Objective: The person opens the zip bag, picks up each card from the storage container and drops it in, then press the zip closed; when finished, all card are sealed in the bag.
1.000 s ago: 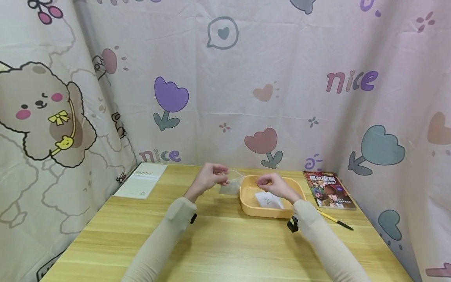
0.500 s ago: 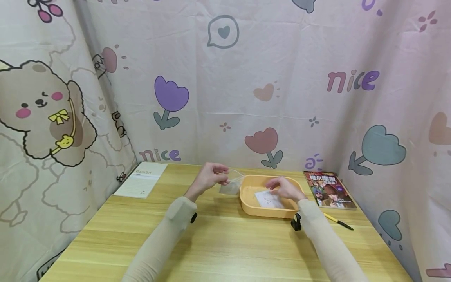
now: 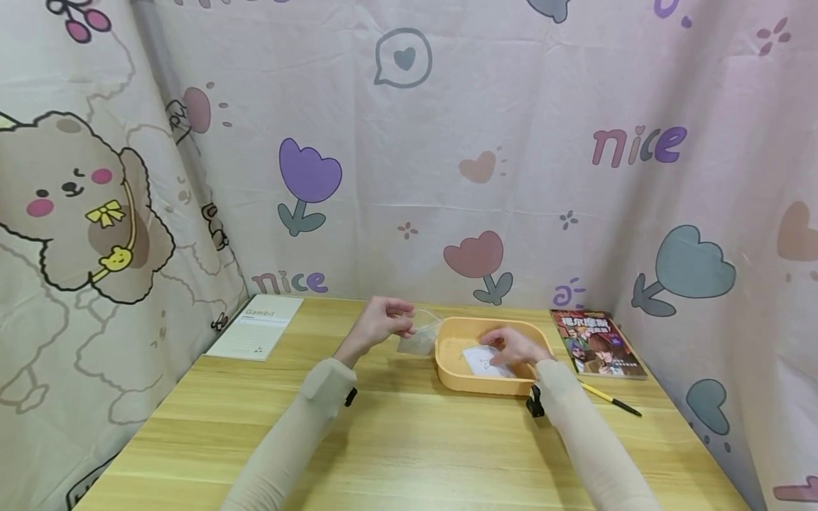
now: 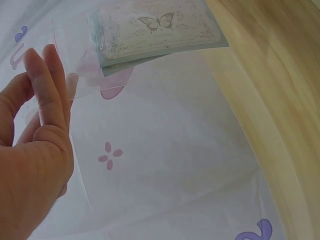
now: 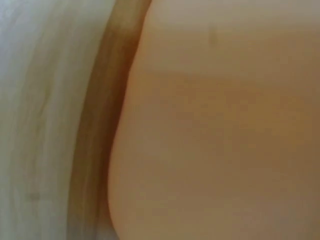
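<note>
My left hand (image 3: 378,321) pinches the upper edge of a clear plastic bag (image 3: 418,341), which hangs just left of an orange-yellow basket (image 3: 488,386). In the left wrist view, printed paper cards (image 4: 160,30) with a butterfly design show inside the bag, beside the left fingers (image 4: 46,95). My right hand (image 3: 514,346) reaches into the basket, its thumb and fingers apart over a white packet (image 3: 478,360) with faint print. Whether the fingertips touch the packet is hard to tell. The right wrist view shows only the basket's blurred outer wall (image 5: 215,150).
A yellow and black pen (image 3: 610,397) lies right of the basket, below a colourful comic-style book (image 3: 597,345). At the table's back left is a white notepad (image 3: 255,328). A patterned curtain (image 3: 396,156) encloses the back and sides of the wooden table (image 3: 409,447).
My right hand has moved right and down into the basket, over the white packet, with its fingers spreading apart. The left hand and its plastic bag stay in nearly the same place.
</note>
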A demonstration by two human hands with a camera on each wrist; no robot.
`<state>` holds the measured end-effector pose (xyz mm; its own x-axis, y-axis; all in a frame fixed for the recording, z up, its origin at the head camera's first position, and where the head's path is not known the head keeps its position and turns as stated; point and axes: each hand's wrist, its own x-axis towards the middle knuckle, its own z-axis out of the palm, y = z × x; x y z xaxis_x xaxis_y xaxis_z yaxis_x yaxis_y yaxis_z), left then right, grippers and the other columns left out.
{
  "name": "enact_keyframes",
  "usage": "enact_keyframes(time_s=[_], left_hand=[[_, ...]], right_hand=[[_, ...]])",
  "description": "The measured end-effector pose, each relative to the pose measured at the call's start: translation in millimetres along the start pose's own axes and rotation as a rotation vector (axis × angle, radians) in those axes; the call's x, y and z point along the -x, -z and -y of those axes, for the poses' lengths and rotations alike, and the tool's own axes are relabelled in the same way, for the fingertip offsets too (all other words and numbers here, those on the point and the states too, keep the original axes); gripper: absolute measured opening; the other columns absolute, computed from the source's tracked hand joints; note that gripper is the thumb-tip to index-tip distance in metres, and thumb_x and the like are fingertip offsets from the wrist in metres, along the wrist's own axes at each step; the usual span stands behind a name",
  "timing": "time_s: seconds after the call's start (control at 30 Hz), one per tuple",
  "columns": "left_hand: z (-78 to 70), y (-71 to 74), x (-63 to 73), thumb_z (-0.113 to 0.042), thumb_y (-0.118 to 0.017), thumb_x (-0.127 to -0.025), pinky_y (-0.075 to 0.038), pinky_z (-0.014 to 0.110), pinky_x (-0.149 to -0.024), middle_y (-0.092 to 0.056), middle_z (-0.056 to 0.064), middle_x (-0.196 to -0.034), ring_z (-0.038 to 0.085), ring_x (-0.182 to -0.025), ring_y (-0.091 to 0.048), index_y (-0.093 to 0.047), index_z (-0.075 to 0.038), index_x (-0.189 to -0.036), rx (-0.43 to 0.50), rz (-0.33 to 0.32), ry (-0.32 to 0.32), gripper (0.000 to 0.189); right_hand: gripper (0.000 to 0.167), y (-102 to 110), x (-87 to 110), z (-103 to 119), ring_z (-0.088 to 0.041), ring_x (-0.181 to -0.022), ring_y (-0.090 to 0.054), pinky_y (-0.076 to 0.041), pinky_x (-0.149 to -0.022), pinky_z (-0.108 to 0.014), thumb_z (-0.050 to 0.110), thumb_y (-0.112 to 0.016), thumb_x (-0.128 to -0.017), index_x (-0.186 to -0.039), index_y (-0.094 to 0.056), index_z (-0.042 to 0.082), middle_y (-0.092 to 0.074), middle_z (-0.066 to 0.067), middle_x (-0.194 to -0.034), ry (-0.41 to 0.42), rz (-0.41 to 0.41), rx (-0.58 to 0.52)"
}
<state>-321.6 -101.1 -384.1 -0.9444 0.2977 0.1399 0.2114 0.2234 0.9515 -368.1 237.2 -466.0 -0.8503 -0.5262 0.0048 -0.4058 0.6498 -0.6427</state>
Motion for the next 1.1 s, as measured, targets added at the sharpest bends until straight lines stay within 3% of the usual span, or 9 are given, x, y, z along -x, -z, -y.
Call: enact_keyframes(time_s=[0.2, 0.53, 0.73, 0.9, 1.0, 1.1], left_hand=[[-0.6, -0.2, -0.6, 0.003, -0.068, -0.088, -0.064, 0.032, -0.069, -0.067, 0.027, -0.115, 0.017, -0.072, -0.072, -0.062, 0.010, -0.123, 0.004, -0.001, 0.001, 0.036], [-2.1, -1.7, 1.3, 0.003, -0.070, -0.087, -0.064, 0.041, -0.075, -0.070, 0.023, -0.112, 0.019, -0.073, -0.072, -0.062, 0.011, -0.122, 0.010, 0.000, 0.005, 0.036], [-1.6, -1.5, 1.4, 0.003, -0.069, -0.087, -0.064, 0.037, -0.072, -0.070, 0.021, -0.111, 0.018, -0.072, -0.072, -0.062, 0.010, -0.122, 0.002, -0.005, 0.002, 0.036], [-1.3, -1.0, 1.7, 0.003, -0.069, -0.088, -0.064, 0.038, -0.073, -0.070, 0.022, -0.112, 0.018, -0.073, -0.072, -0.061, 0.010, -0.123, 0.007, 0.000, 0.010, 0.038], [-1.7, -0.6, 1.6, 0.003, -0.069, -0.088, -0.064, 0.040, -0.074, -0.070, 0.022, -0.112, 0.018, -0.073, -0.072, -0.061, 0.011, -0.123, 0.004, 0.002, 0.009, 0.037], [-1.9, -0.2, 1.3, 0.003, -0.069, -0.088, -0.064, 0.038, -0.073, -0.070, 0.022, -0.112, 0.018, -0.073, -0.072, -0.061, 0.010, -0.123, 0.006, 0.002, 0.009, 0.037]], right_hand=[[0.044, 0.7, -0.6, -1.7, -0.039, -0.121, -0.055, -0.045, -0.107, -0.054, -0.006, -0.077, -0.076, -0.119, -0.066, -0.004, -0.060, -0.022, -0.130, -0.004, -0.007, 0.010], [0.042, -2.1, -0.3, -3.9, -0.034, -0.112, -0.058, -0.050, -0.102, -0.053, -0.004, -0.079, -0.075, -0.116, -0.069, 0.001, -0.064, -0.018, -0.124, 0.014, -0.040, 0.041], [0.044, -3.4, -0.7, -2.5, -0.029, -0.103, -0.059, -0.054, -0.094, -0.047, -0.008, -0.077, -0.074, -0.116, -0.068, 0.001, -0.066, -0.016, -0.117, 0.024, -0.069, 0.057], [0.043, -3.7, -0.7, -0.1, -0.024, -0.092, -0.058, -0.054, -0.082, -0.034, -0.012, -0.072, -0.076, -0.117, -0.068, 0.001, -0.066, -0.014, -0.106, -0.040, -0.109, -0.046], [0.037, -2.0, -0.4, 1.1, -0.021, -0.087, -0.055, -0.049, -0.076, -0.027, -0.008, -0.071, -0.081, -0.116, -0.068, 0.000, -0.065, -0.015, -0.100, -0.047, -0.138, -0.114], [0.033, 0.0, 0.3, 2.2, -0.019, -0.085, -0.055, -0.052, -0.071, -0.025, -0.003, -0.070, -0.085, -0.118, -0.067, -0.001, -0.064, -0.015, -0.098, -0.045, -0.142, -0.169]])
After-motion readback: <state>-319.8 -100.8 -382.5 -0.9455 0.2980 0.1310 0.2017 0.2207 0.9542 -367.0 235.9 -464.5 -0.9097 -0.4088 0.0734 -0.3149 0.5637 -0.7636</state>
